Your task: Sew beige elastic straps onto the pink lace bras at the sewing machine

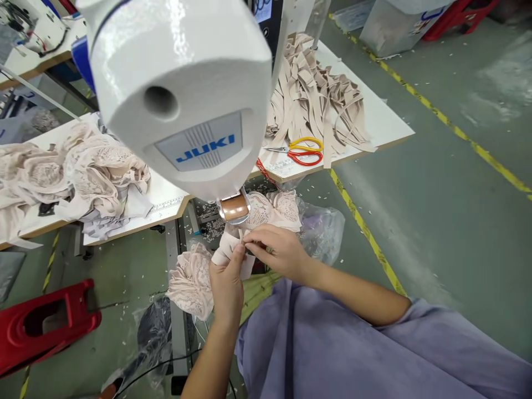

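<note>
Garment (225, 247) in both my hands, I hold its beige band up in front of me, just below the nose of the white machine (183, 105) marked JUKI. Lace bunches on either side of the band: one bundle hangs to the left, another lies beyond my right hand.

My left hand (228, 285) rises from the bottom edge, wrist nearly straight, thumb on top and pressing the band against the fingers beneath. My right hand (282, 252) comes in from the right, back upward, forearm slanting across my purple clothing (328, 338); its thumb and forefinger pinch a narrow end of the fabric beside the left thumb. My fingertips almost meet, and the other right fingers curl loosely.

Behind the work, the white table (384, 124) spreads to both sides of the machine. Lace pieces (95, 166) are heaped on its left part, near printed ruler marks (168, 204). Beige strips (320, 105) lie tangled on the right, with scissors (291, 149) at the edge nearest me, one handle yellow, one red.

Around me the green floor (436, 233) is flecked with scraps and crossed by yellow tape (366, 238). A red stool (78, 310) lies left, a clear bag (328, 233) slumps under the table's edge, and a bin (386, 27) sits far right.
</note>
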A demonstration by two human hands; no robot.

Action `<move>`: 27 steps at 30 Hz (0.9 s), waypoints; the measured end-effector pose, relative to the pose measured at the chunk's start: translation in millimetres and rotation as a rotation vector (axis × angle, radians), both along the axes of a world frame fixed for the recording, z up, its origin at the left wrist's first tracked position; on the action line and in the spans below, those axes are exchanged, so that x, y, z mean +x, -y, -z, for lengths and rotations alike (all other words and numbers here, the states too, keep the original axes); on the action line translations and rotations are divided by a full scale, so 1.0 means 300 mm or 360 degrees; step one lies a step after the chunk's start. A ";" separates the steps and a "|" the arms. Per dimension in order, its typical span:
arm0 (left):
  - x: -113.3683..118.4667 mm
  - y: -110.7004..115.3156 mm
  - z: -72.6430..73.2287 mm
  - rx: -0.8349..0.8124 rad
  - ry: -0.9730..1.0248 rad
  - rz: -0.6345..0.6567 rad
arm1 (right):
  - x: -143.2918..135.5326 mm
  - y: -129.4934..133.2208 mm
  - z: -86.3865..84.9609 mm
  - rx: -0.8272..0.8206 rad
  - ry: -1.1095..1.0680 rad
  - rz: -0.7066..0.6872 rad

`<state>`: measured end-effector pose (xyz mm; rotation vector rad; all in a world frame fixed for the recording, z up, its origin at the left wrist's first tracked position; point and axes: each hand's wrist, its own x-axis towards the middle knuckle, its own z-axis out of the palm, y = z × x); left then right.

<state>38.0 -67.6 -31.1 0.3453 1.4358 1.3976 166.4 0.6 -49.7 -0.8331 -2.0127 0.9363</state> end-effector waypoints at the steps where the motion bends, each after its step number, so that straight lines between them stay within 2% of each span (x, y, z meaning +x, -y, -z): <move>1: -0.001 0.000 -0.003 0.0001 -0.0059 0.0043 | 0.004 -0.008 0.001 -0.0040 0.0019 0.0005; 3: -0.007 0.004 -0.009 0.0000 -0.0254 0.0177 | 0.018 -0.026 -0.001 -0.0134 0.0076 -0.0038; 6: -0.020 0.016 -0.007 0.0016 -0.0644 0.0336 | 0.044 -0.058 -0.018 -0.0234 0.0140 -0.0224; 10: -0.024 0.031 0.002 0.0157 -0.0954 0.0327 | 0.069 -0.094 -0.055 -0.0239 0.0155 -0.0463; 13: -0.018 0.030 0.004 0.0259 -0.0981 0.0336 | 0.077 -0.108 -0.071 -0.0304 0.0175 -0.0580; 16: -0.019 0.018 0.003 0.0253 -0.0906 0.0354 | 0.082 -0.110 -0.064 -0.0386 0.0186 -0.0661; 22: -0.040 -0.010 -0.012 0.0057 -0.0754 0.0670 | 0.088 -0.085 -0.018 -0.0367 0.0228 -0.0486; 25: -0.041 -0.022 -0.023 0.0100 -0.0879 0.0613 | 0.093 -0.092 -0.011 -0.0417 0.0250 -0.0431; 27: -0.046 -0.030 -0.029 0.0133 -0.0962 0.0584 | 0.102 -0.107 -0.016 -0.0576 0.0213 -0.0454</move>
